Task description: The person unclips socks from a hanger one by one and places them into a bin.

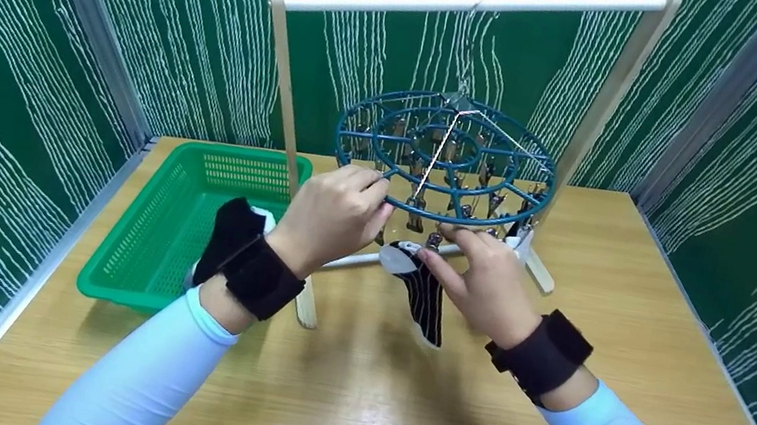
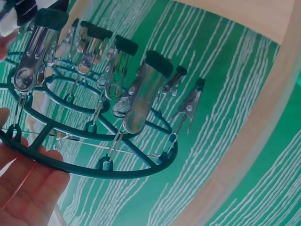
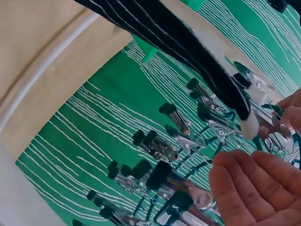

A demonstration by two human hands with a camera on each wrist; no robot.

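Note:
A round teal clip hanger (image 1: 464, 220) hangs from the rack's bar, with several metal clips dangling below it. My left hand (image 1: 337, 210) grips its near rim, fingers under the ring in the left wrist view. From a clip near the rim hangs a black sock (image 1: 427, 296) with thin pale stripes and a white toe. My right hand (image 1: 489, 283) is just right of that clip, thumb at the sock's upper end. In the right wrist view its fingers (image 3: 249, 188) lie extended beside the clips, not curled round anything.
A green basket (image 1: 117, 232) stands at left with a black sock (image 1: 227, 234) in it, partly behind the left wrist. The wooden rack (image 1: 284, 87) straddles the hanger, its foot (image 1: 540, 272) at right. Another black-and-white sock (image 1: 518, 241) hangs at the hanger's right.

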